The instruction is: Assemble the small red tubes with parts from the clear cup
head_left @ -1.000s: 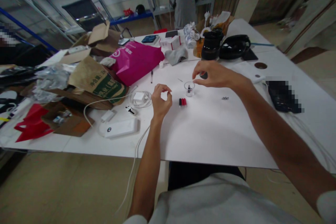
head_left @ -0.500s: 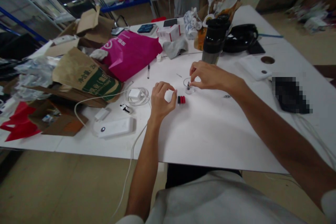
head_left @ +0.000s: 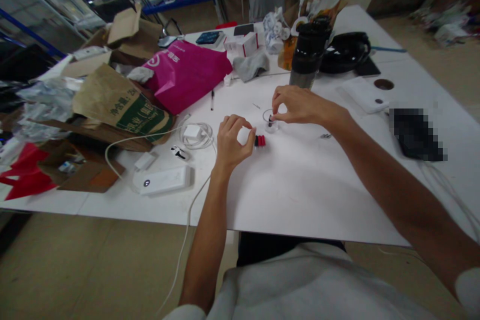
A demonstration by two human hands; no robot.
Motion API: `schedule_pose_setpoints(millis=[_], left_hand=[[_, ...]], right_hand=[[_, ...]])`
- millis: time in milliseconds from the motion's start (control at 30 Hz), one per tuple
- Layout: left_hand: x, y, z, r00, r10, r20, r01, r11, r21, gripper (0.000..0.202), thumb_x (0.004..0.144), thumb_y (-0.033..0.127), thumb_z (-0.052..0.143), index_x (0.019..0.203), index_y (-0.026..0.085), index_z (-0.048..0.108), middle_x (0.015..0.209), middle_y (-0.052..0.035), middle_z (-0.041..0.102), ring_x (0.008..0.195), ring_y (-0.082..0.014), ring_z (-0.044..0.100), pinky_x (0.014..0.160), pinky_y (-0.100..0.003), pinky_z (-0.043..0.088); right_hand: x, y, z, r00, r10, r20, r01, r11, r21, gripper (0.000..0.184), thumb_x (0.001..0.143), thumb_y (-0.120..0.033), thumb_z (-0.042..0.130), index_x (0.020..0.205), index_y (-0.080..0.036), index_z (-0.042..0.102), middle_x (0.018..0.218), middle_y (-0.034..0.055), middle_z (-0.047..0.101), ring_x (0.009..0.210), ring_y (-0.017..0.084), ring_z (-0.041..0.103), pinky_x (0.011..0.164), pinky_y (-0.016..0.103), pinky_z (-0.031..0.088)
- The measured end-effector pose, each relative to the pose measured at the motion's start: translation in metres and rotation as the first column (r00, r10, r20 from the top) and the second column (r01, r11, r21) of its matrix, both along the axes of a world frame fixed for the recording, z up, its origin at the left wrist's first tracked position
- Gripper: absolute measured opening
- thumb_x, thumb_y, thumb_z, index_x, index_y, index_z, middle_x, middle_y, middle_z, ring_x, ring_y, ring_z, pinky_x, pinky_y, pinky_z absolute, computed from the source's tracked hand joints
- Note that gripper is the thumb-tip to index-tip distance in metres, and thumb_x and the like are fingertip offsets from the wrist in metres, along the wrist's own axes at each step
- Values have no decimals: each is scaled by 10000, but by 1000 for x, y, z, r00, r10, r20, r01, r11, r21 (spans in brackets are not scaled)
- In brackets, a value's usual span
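Note:
My left hand (head_left: 235,144) is above the table with thumb and forefinger curved into a ring, their tips together; whatever may be between them is too small to make out. Right beside those fingertips is a short row of small red and black cylinders (head_left: 261,141). My right hand (head_left: 294,104) pinches a small black piece (head_left: 270,119) at the mouth of a small clear round container (head_left: 273,127). A thin ring-shaped edge shows behind that piece. Small metal bits (head_left: 325,136) lie to the right, under my right forearm.
Behind my right hand stands a dark bottle (head_left: 308,55). A white power bank (head_left: 165,181), coiled white cable (head_left: 197,136) and earphone case (head_left: 180,153) lie left. Farther back are a magenta bag (head_left: 191,72), a paper sack (head_left: 123,105) and a grey cloth (head_left: 250,66).
My right hand has barely shifted, with the black piece still in its fingertips over the clear container. The left hand keeps nearly the same pose. The view has tilted slightly.

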State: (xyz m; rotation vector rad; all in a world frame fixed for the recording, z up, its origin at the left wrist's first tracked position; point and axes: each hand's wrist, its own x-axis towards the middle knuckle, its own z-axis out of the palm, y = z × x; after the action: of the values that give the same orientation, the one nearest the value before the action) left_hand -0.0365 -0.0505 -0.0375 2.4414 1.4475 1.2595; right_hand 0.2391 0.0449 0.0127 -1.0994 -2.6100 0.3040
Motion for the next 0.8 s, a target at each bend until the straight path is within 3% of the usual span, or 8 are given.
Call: schedule_pose_setpoints(millis=[233,467,800], left_hand=[[0,1,1,1000,-23,5,23,1000,0,147,1094,338,676,982,275,604,1009,-79,712,1028,-307,679,984,-519,528],[0,0,1,999,-12,-36,11,1000,-8,147,1101,344,668,986,276,608,1030,-82,725,1056,-306,694,1001,-512,538],[-2,2,-2,999,-38,-29,39,999,31,134,1086,311,697,994,261,614,1029,-77,727,1035,-295,677,978,-483,509]], right_hand=[[0,-3,3,1000,-3,17,3,1000,8,233,1053,-449,809,1009,-235,888,1242,134,777,1135,343,728,970,487,556],[1,0,-1,1000,28,-1,-28,997,-72,336,1042,-590,827,1018,-268,918,1249,146,758,1142,362,730,1078,535,577],[-1,-4,4,997,37,64,-32,997,-77,297,1051,-513,823,1038,-240,939,1271,168,752,1205,375,717,1103,549,581]])
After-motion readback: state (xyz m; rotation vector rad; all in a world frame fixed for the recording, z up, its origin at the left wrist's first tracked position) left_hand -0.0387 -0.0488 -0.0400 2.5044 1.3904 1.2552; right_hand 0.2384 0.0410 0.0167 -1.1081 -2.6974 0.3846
